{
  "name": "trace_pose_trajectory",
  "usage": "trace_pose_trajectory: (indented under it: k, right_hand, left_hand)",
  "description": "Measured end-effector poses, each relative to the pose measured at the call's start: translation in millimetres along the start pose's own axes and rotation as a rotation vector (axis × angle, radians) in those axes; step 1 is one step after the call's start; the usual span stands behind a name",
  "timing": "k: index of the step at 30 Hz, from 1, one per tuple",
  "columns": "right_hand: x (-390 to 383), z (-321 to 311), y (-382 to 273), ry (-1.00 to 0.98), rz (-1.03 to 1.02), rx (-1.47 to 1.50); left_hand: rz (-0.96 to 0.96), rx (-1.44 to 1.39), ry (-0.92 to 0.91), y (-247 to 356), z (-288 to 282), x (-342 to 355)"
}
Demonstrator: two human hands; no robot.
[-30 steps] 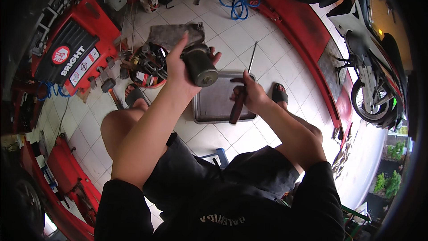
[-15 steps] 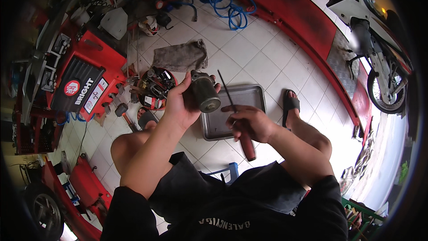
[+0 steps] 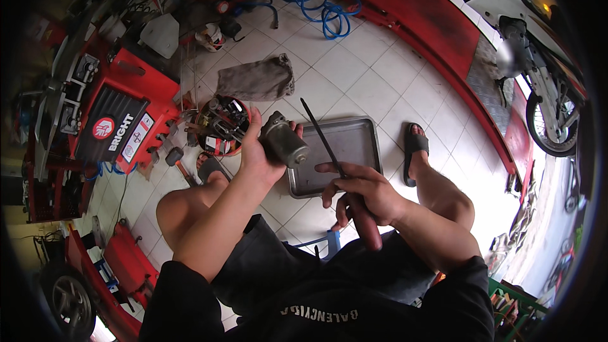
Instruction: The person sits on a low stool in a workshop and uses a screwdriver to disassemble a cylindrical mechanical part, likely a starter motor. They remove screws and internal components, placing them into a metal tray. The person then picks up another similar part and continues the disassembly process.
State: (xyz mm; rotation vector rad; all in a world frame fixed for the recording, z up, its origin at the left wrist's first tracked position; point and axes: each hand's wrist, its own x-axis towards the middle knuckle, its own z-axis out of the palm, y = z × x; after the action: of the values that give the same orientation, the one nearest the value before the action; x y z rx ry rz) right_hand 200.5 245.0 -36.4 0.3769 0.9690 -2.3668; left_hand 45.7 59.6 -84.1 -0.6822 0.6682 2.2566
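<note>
I'm seeing the cylinder (image 3: 285,141), dark and metallic, resting in the left hand (image 3: 261,155) and overlapping the left edge of the tray (image 3: 356,145) in my view. It is leaning, its rounded end pointing down and to the right. The left palm is cradling it, the thumb is standing up on its left side, and the fingers are wrapping behind it, their tips showing at the right. The right hand (image 3: 373,195) is loosely gripping the screwdriver (image 3: 365,229), fingers curling about the handle, index finger stretching leftward across the shaft. The handle is slanting toward the body, and the tip is pointing up and away, apart from the cylinder.

The tray is lying on the white tiled floor (image 3: 329,82). Beyond it I'm making out a grey cloth (image 3: 256,79), a tub (image 3: 233,152) of tools to the left and a hammer (image 3: 178,161) near that. A blue hose (image 3: 332,19) is coiling farther off. A red machine (image 3: 139,79) is standing on the left, and a motorcycle (image 3: 544,82) on the right, past a red ramp (image 3: 418,31).

I'm losing most of the left fingers behind the cylinder. A blue stool (image 3: 332,240) is showing only in part, and the motorcycle is running out of frame.
</note>
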Motion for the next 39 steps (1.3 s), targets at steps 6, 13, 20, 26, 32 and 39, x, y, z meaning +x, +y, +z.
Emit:
trace_pose_trajectory:
  k: [6, 13, 20, 26, 32, 39]
  right_hand:
    - [-8.7, 12.9, -0.8, -0.027, 0.044, -0.055]
    - [-3.1, 11.3, 3.2, -0.037, 0.100, -0.155]
    - [-3.6, 18.0, 4.4, -0.047, 0.108, -0.227]
    - [-2.9, 21.0, 0.7, -0.036, 0.144, -0.275]
    - [-3.3, 22.1, -0.1, -0.017, 0.133, -0.306]
    - [-1.1, 19.4, -2.4, 0.022, 0.062, -0.519]
  left_hand:
    - [0.092, 0.058, 0.212, 2.8, 5.0, -1.3]
    - [0.067, 0.129, 0.129, 12.2, -7.4, 8.3]
    - [0.036, 0.097, 0.101, 21.0, -7.4, 5.8]
    - [0.036, 0.128, 0.105, 21.5, -6.4, 3.2]
    - [0.053, 0.170, 0.078, 22.8, -8.1, 3.6]
    - [0.382, 0.321, 0.132, 16.0, -10.1, 5.8]
